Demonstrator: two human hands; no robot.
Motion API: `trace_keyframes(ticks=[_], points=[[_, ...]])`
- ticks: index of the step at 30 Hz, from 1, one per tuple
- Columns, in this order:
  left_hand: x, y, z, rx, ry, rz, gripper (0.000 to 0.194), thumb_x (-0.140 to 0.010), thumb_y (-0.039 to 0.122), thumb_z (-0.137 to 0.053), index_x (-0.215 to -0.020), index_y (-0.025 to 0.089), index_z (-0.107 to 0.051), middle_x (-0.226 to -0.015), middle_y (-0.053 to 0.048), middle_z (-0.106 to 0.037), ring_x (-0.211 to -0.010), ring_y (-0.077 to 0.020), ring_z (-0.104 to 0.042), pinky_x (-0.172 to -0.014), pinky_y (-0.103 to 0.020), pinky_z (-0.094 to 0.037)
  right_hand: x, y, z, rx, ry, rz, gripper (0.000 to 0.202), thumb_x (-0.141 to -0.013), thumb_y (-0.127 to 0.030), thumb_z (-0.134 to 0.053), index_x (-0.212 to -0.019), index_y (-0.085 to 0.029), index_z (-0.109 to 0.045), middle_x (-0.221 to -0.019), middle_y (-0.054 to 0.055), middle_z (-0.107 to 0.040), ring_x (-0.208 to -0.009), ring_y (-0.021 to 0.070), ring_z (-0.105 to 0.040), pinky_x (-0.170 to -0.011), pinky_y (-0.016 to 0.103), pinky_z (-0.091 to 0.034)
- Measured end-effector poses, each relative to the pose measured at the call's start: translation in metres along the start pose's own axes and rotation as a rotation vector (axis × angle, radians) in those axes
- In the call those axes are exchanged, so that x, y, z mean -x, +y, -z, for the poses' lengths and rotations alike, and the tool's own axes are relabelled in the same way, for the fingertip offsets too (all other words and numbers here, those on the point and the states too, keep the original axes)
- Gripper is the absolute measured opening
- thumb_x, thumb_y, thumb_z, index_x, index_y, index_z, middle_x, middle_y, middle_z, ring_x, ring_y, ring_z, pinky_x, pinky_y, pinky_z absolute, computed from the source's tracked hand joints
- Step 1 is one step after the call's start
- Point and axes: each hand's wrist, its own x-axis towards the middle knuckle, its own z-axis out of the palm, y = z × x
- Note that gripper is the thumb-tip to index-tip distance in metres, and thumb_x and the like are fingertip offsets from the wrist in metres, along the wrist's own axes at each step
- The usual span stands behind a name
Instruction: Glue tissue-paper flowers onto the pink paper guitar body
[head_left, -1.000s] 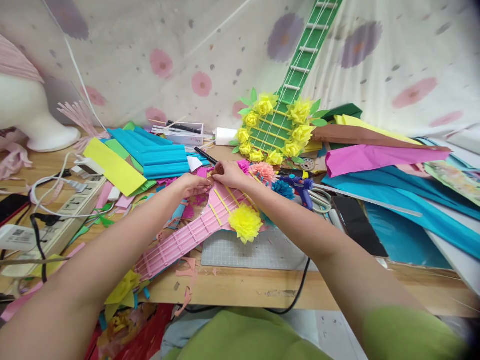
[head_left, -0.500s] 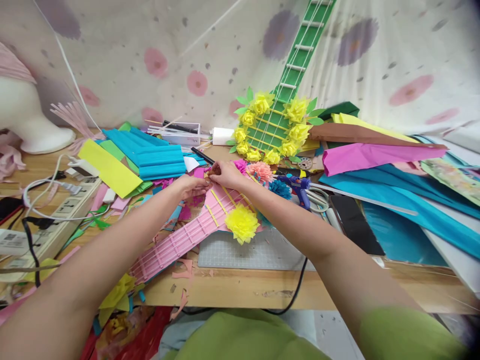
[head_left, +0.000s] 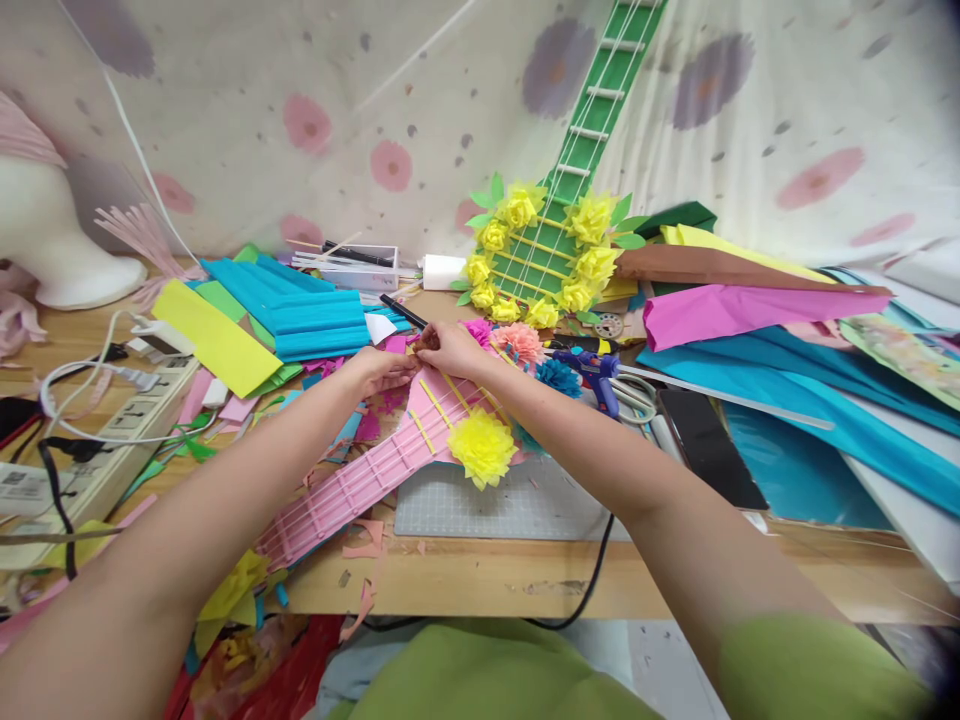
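The pink guitar (head_left: 382, 462) is placed just below both hands, its neck stretched toward the near left, its upper edge met by the fingertips. The left hand (head_left: 388, 371) and right hand (head_left: 455, 352) are held close together with fingers bent; whether anything is pinched by either cannot be told. A yellow flower (head_left: 481, 447) is seen nearer than the right hand, a glue gun (head_left: 598, 375) to its right, and blue paper (head_left: 319, 325) beyond the left hand.
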Motion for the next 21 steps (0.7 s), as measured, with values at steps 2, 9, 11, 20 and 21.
trace_keyframes(ticks=[2,9,11,20,21], points=[[-0.0015,-0.0008,0.0001,0.006,-0.005,0.003,0.019,-0.050,0.000,-0.077,-0.060,0.011,-0.064,-0.058,-0.006,-0.065,-0.049,-0.0090,-0.060,-0.047,-0.014,-0.049,-0.0002,-0.0001,0.0007,0.000,-0.002,0.002,0.021,-0.079,-0.025,-0.058,-0.097,-0.014,-0.058,-0.089,0.006,-0.066,-0.082,0.0176,-0.057,-0.078,0.030,-0.042],[0.0013,0.0012,-0.0037,0.017,0.006,0.037,0.016,-0.058,0.000,-0.072,-0.061,0.013,-0.063,-0.058,-0.005,-0.065,-0.051,-0.0085,-0.060,-0.048,-0.014,-0.050,0.0008,-0.0004,0.0009,0.004,0.004,0.000,0.021,-0.078,-0.024,-0.058,-0.097,-0.014,-0.058,-0.091,0.006,-0.066,-0.084,0.0169,-0.057,-0.079,0.030,-0.042],[0.0025,0.0022,-0.0055,0.022,0.010,0.050,0.016,-0.058,0.000,-0.072,-0.062,0.013,-0.063,-0.056,-0.004,-0.064,-0.050,-0.0084,-0.060,-0.048,-0.013,-0.050,0.0011,-0.0008,0.0010,0.006,0.007,0.000,0.021,-0.078,-0.023,-0.058,-0.097,-0.014,-0.059,-0.092,0.006,-0.066,-0.086,0.0171,-0.057,-0.080,0.030,-0.042],[0.0035,0.0025,-0.0044,0.074,0.036,0.050,0.011,-0.063,0.009,-0.072,-0.067,0.014,-0.062,-0.060,-0.007,-0.065,-0.051,-0.0109,-0.061,-0.049,-0.018,-0.052,0.0027,-0.0071,0.0055,0.018,0.028,-0.010,0.019,-0.079,-0.029,-0.061,-0.092,-0.015,-0.060,-0.090,0.006,-0.066,-0.087,0.0183,-0.059,-0.077,0.030,-0.043],[0.0057,0.0036,-0.0042,0.084,0.038,0.048,0.010,-0.065,0.010,-0.071,-0.068,0.014,-0.061,-0.060,-0.007,-0.065,-0.051,-0.0110,-0.061,-0.050,-0.018,-0.052,0.0032,-0.0078,0.0060,0.013,0.019,-0.012,0.021,-0.080,-0.032,-0.061,-0.092,-0.015,-0.060,-0.089,0.006,-0.066,-0.086,0.0181,-0.060,-0.077,0.030,-0.044]])
